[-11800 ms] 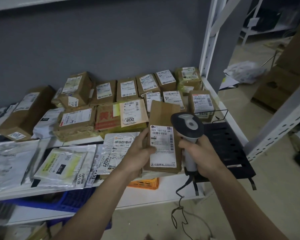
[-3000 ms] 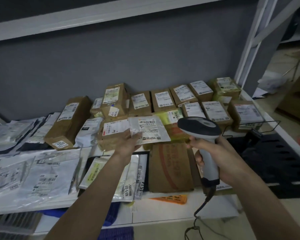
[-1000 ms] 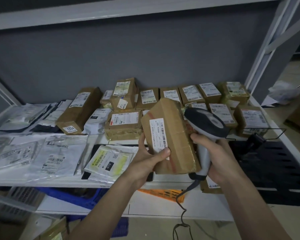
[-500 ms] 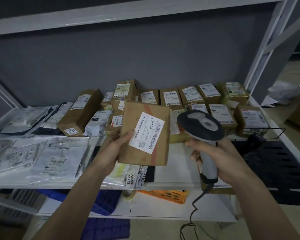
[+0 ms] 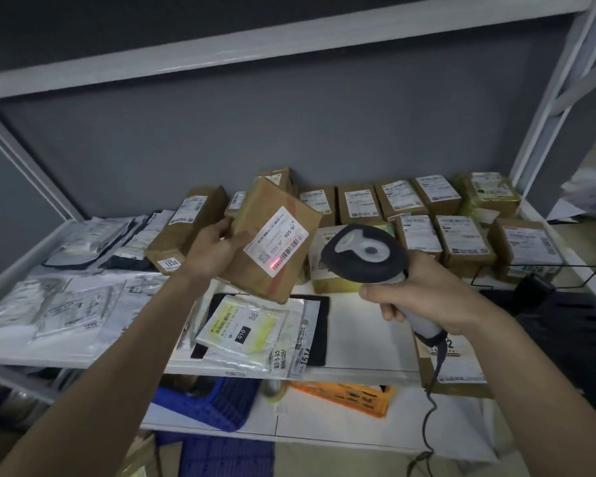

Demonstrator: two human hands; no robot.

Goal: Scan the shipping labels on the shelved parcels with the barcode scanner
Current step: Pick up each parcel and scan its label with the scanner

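My left hand grips a brown cardboard parcel by its left edge and holds it tilted above the shelf. Its white shipping label faces me, and a red scan spot glows on the barcode near the label's lower end. My right hand is wrapped round the grey handle of the barcode scanner. The scanner's dark head points at the label from the right, a short gap away. Its cable hangs down from the handle.
Rows of labelled brown boxes fill the back of the white shelf. Flat plastic mailers lie at the front and left. A black perforated tray is at the right. Blue and orange crates sit on the lower shelf.
The parcel has been lifted up and back and tilted further, and a red scan spot has appeared on its barcode. The scanner stays aimed at it from the right.
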